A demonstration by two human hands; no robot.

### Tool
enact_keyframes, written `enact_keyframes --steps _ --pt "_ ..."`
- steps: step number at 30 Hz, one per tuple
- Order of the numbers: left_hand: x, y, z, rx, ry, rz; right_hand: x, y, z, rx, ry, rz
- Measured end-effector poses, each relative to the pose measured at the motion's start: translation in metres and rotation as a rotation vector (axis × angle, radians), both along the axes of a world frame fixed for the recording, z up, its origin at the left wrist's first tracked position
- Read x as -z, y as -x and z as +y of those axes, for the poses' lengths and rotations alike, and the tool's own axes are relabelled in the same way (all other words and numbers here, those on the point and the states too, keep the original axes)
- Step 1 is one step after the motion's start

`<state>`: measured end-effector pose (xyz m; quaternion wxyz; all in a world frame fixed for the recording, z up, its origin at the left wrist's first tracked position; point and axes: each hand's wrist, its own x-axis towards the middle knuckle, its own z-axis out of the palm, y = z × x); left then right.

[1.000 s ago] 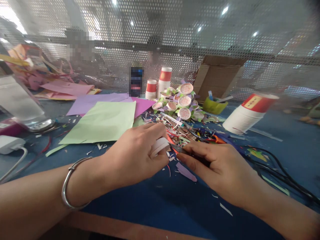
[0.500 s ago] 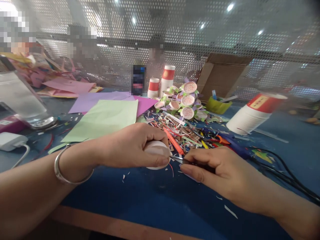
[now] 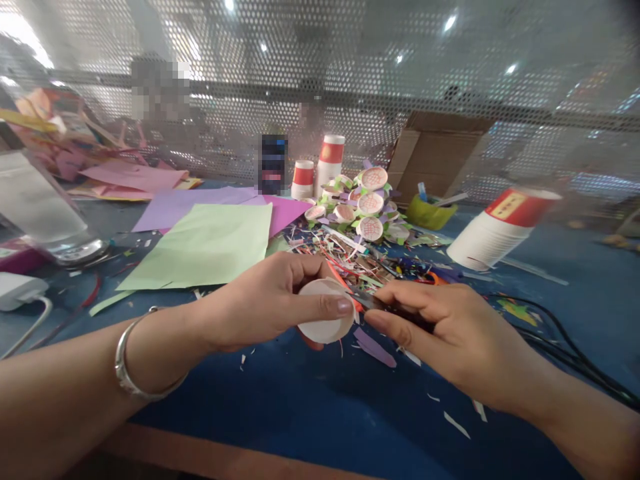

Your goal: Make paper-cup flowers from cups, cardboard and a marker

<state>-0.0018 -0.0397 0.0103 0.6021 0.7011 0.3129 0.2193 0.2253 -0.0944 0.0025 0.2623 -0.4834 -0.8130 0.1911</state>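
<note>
Surface of dark blue lies beneath both hands, which are apart, each closed on something. Left hand is clamped around a shallow, round, white paper cup base, its hollow side facing up toward the wearer; it sits between the hands, left of the right hand. That one pinches a slim, dark-handled tool with a grey metal tip, long axis pointing leftward and slightly away, at the base's right edge; contact there cannot be told. Just below the tip lies a purple paper strip.
</note>
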Motion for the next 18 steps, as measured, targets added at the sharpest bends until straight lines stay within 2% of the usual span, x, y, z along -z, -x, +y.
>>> enact_keyframes --steps 3,9,14,18 --pt "0.0036 -0.0012 -0.0011 -0.027 0.029 -0.018 0.0003 0.0003 0.0019 0.015 0.009 -0.008" --pt "0.004 -0.0036 -0.0028 -0.025 0.193 -0.087 0.0013 -0.0001 0.0028 0.012 0.017 -0.01" --pt "0.0047 -0.0061 -0.004 -0.013 0.212 -0.058 0.0004 -0.001 0.0019 -0.042 0.064 -0.006" --pt "0.0072 -0.0057 -0.0046 -0.018 0.143 -0.021 -0.0013 -0.0013 0.0015 -0.043 0.082 -0.023"
